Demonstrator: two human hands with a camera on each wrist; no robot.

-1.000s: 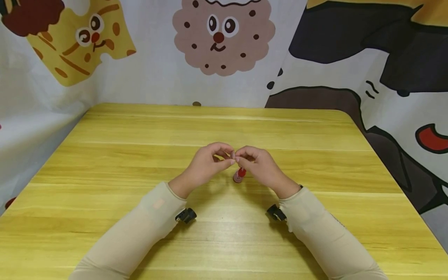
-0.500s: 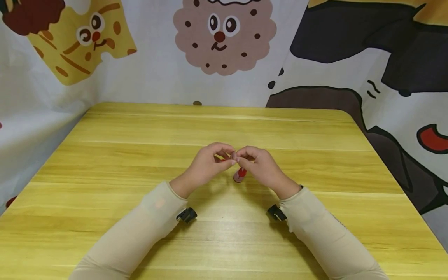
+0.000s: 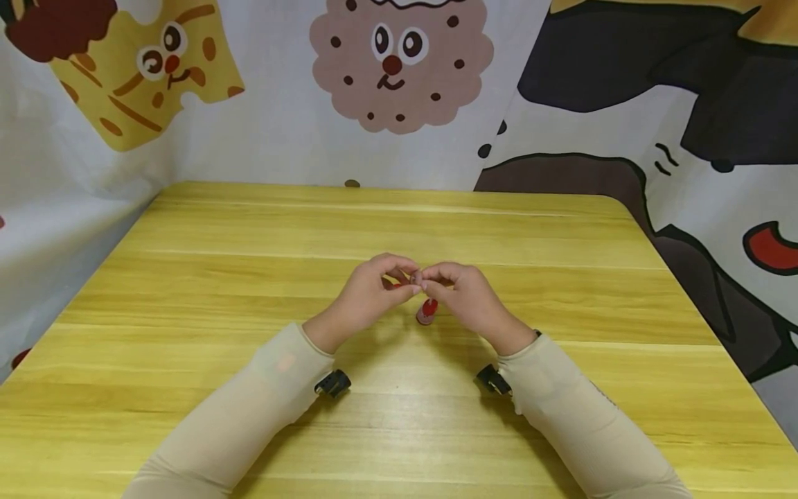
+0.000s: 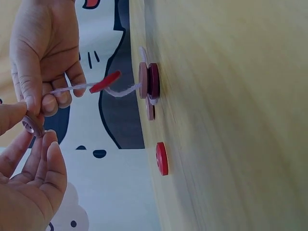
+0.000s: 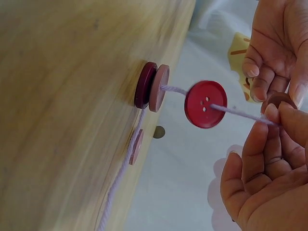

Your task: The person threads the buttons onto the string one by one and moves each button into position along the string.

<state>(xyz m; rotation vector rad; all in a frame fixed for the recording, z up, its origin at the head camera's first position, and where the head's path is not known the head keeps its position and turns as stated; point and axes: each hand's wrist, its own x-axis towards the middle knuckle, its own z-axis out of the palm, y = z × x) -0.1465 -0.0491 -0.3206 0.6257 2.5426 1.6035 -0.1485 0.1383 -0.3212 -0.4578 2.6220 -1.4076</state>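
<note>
Yarn, head view: yarn itself is too thin to make out; left hand (image 3: 364, 298) and right hand (image 3: 469, 298) are meeting fingertip to fingertip above the surface (image 3: 249, 235), a red button (image 3: 429, 306) hanging just below them.
Yarn, left wrist view: yarn (image 4: 72, 88) is running from the right hand's pinching fingers (image 4: 33, 98) through the red button (image 4: 104, 82) down to stacked buttons (image 4: 149, 80) on the surface; left fingers (image 4: 21, 122) are pinching a small pink button (image 4: 30, 125) just beside the yarn's end.
Yarn, right wrist view: its long axis is leading straight from the stack (image 5: 151, 86) to both hands, equally near.
</note>
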